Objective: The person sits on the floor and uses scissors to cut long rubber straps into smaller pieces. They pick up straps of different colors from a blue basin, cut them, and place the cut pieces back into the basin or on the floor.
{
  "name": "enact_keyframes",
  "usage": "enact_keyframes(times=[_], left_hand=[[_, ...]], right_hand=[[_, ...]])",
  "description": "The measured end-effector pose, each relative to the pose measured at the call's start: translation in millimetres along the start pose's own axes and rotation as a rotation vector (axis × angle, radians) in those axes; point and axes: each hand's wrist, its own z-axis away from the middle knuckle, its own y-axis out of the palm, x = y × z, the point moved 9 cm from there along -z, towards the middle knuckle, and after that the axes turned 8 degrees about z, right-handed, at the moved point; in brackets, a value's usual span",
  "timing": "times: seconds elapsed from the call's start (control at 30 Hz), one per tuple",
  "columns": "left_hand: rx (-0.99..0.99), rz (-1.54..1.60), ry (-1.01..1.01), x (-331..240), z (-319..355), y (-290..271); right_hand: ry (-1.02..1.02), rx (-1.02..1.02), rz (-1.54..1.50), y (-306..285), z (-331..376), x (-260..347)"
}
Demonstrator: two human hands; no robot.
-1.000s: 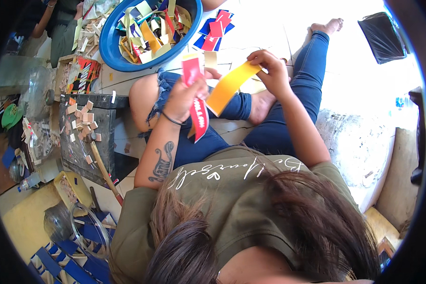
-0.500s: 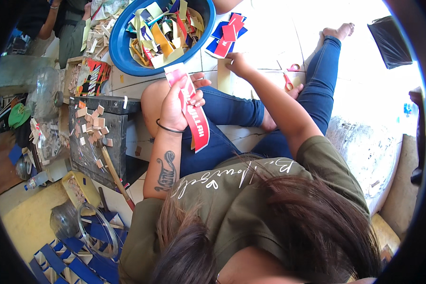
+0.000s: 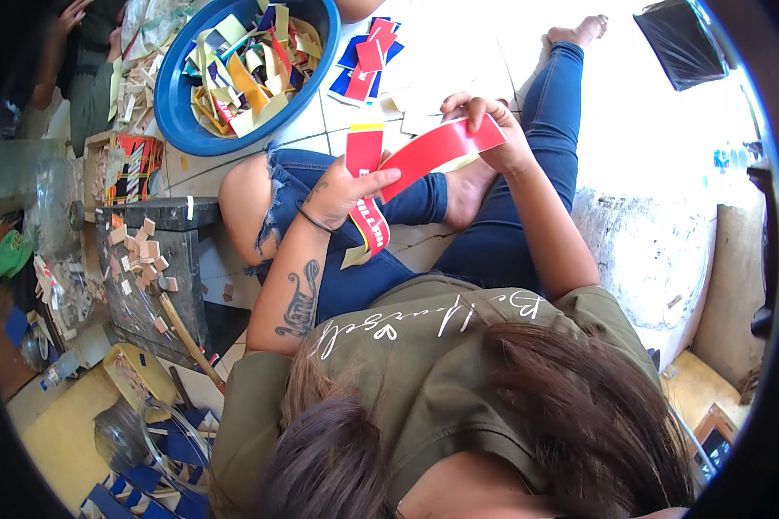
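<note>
My left hand (image 3: pixel 342 192) is closed on a red strip with white lettering (image 3: pixel 372 227), which hangs below my fist with a pale yellow lower end curling. The same hand's thumb presses the near end of a second, plain red strip (image 3: pixel 437 156). My right hand (image 3: pixel 500 145) pinches that strip's other end between thumb and fingers, so the strip stretches between both hands above my crossed leg. Its pale underside shows near my right fingers. Beyond my hands lies a small pile of red and blue strips (image 3: pixel 374 56) on the tiles.
A blue basin (image 3: pixel 166 108) full of coloured strip scraps stands at the far left. Small wooden blocks (image 3: pixel 138 251) lie on a black bench (image 3: pixel 177 221) at my left. A coil of clear tubing (image 3: pixel 177 432) is near the lower left. A black bag (image 3: pixel 684 43) sits far right.
My right hand has come back from beside the floor pile and now grips the end of a plain red strip. My left hand also holds that strip's near end. The whole view has shifted.
</note>
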Motion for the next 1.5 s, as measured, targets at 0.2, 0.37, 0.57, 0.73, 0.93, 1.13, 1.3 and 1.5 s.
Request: enact_keyframes(times=[0.2, 0.37, 0.57, 0.73, 0.93, 1.13, 1.3, 1.5], left_hand=[[-0.173, 0.106, 0.153, -15.9, -4.0, -13.9], [-0.260, 0.061, 0.312, -40.3, -2.8, -13.4], [-0.321, 0.101, 0.393, -49.5, 27.1, -20.4], [-0.299, 0.104, 0.409, -58.9, 56.5, -18.3], [-0.326, 0.037, 0.517, -83.8, 92.5, -15.6], [-0.325, 0.046, 0.504, -86.8, 93.9, -4.9], [-0.219, 0.011, 0.455, -87.2, 81.5, 30.3], [-0.162, -0.048, 0.452, -92.3, 68.8, 53.6]], right_hand=[[0.677, -0.260, 1.653, -136.9, 35.3, -22.9], [0.879, 0.019, 2.212, -155.4, 41.5, -72.9], [0.955, -0.305, 2.184, -173.7, 40.0, -64.0], [0.970, -0.332, 2.103, -181.5, 42.4, -61.5], [1.041, -0.546, 1.977, -188.8, 50.1, -41.8], [1.402, -0.283, 1.494, -189.2, 52.8, -35.5], [1.513, -0.233, 1.646, -191.4, 43.0, -1.2], [1.068, -0.491, 1.823, -158.3, 57.4, 84.2]])
